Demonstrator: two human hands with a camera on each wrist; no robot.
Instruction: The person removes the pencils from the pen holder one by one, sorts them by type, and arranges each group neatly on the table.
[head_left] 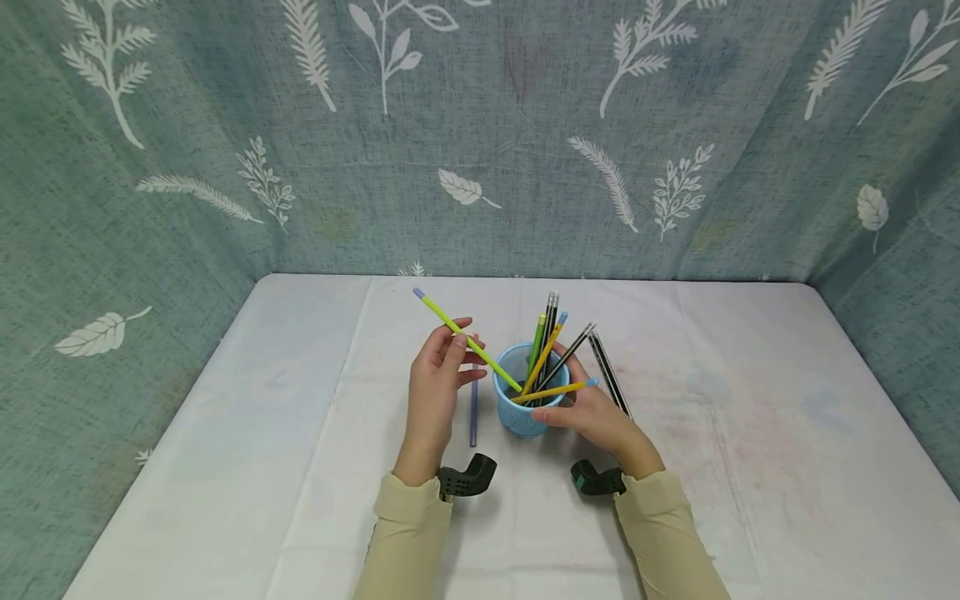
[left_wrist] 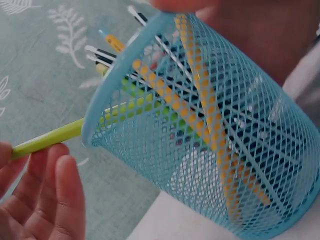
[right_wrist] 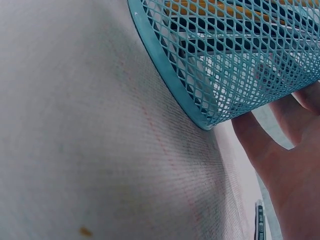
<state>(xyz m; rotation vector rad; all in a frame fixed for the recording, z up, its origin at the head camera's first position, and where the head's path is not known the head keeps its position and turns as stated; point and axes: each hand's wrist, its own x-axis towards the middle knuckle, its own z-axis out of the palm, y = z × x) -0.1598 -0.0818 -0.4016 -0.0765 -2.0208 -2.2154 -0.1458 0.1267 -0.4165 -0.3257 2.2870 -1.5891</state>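
My left hand (head_left: 433, 387) pinches a lime-green pencil (head_left: 441, 313) with a purple end. The pencil slants up to the left, and its lower end is inside the blue mesh pencil cup (head_left: 517, 425). Around the cup's right side curls my right hand (head_left: 603, 423), its thumb by the near rim. Several pencils lean in the cup: black ones (head_left: 574, 343), yellow ones (head_left: 556, 392) and another green one (head_left: 537, 337). Through the mesh in the left wrist view, yellow pencils (left_wrist: 197, 80) cross inside. The right hand's far fingers are partly hidden behind the cup.
A purple pencil (head_left: 473, 417) lies on the white-covered table (head_left: 225, 467), just right of the left hand. Black striped pencils (head_left: 611, 375) lie to the right of the cup, partly behind the right hand. A grey-green leaf-print curtain (head_left: 525, 200) hangs behind and along both sides.
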